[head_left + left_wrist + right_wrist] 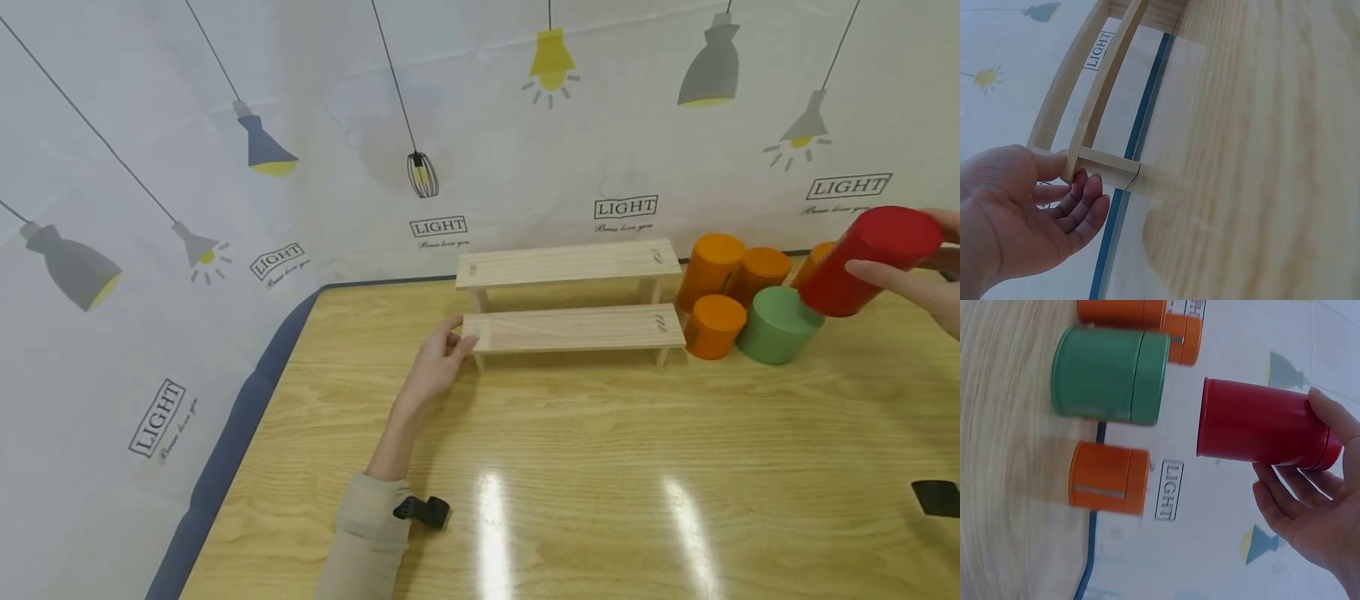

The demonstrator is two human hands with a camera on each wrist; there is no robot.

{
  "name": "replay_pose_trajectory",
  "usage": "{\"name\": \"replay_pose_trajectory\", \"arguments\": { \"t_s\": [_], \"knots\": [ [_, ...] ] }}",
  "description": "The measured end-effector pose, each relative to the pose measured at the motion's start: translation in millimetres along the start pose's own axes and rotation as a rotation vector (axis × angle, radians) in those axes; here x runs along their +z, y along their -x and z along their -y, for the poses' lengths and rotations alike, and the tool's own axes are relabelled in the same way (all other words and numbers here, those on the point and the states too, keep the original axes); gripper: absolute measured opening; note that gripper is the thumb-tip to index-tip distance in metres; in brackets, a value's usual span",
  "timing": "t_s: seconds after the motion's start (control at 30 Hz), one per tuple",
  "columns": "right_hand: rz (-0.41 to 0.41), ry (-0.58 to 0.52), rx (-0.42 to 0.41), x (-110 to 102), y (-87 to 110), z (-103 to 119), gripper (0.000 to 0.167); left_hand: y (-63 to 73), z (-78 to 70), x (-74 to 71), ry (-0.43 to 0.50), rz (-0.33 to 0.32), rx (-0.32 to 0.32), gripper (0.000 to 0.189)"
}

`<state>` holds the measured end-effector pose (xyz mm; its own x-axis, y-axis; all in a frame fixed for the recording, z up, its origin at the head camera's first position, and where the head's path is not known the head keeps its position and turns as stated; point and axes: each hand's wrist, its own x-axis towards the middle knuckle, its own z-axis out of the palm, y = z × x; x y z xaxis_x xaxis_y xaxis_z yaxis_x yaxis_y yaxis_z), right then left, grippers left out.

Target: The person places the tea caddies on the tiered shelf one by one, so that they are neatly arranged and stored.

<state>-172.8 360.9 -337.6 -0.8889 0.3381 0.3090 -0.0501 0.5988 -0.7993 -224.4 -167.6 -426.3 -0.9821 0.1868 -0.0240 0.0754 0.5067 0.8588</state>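
My left hand (pixel 437 358) is at the left end of the front wooden riser (pixel 570 329), pinching its corner between thumb and fingers. The left wrist view shows the thumb on top of the board (pixel 1100 100) and curled fingertips beneath. At the right edge of the head view, my right hand (pixel 924 292) grips a red canister (pixel 870 254) by its upper part. The canister is tilted and held in the air, its lower end overlapping the green canister (pixel 776 329) in this view. In the right wrist view, the red canister (pixel 1260 422) shows clear of the table.
A taller wooden riser (pixel 570 265) stands behind the front one. Right of the risers are several orange canisters (pixel 715 327), grouped around the green one. Behind them rises a wall covering (pixel 510 183) printed with lamps. The wooden table (pixel 585 467) extends toward me.
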Motion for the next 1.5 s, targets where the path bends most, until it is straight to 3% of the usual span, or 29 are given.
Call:
{"name": "replay_pose_trajectory", "arguments": {
  "t_s": [0.3, 0.43, 0.83, 1.2, 1.5],
  "knots": [
    [0.196, 0.112, -0.014, 27, 7.9, 35, 0.074, -0.4, 1.3, 0.1, -0.001, -0.012, -0.003, 0.054],
    [0.253, 0.110, -0.066, 41, 9.4, 46, 0.072, -0.5, 1.9, 0.0, 0.010, -0.008, -0.009, 0.054],
    [0.329, -0.015, -0.213, 94, 16.3, 72, 0.065, -1.0, -0.7, -0.1, 0.007, -0.008, 0.015, 0.054],
    [0.409, -0.073, -0.261, 143, 26.8, 103, 0.068, 0.6, -0.7, -0.9, 0.025, -0.005, -0.006, 0.054],
    [0.468, -0.190, -0.335, 183, 30.1, 121, 0.066, 1.1, 0.3, -0.7, 0.022, -0.004, -0.010, 0.055]
  ]
}}
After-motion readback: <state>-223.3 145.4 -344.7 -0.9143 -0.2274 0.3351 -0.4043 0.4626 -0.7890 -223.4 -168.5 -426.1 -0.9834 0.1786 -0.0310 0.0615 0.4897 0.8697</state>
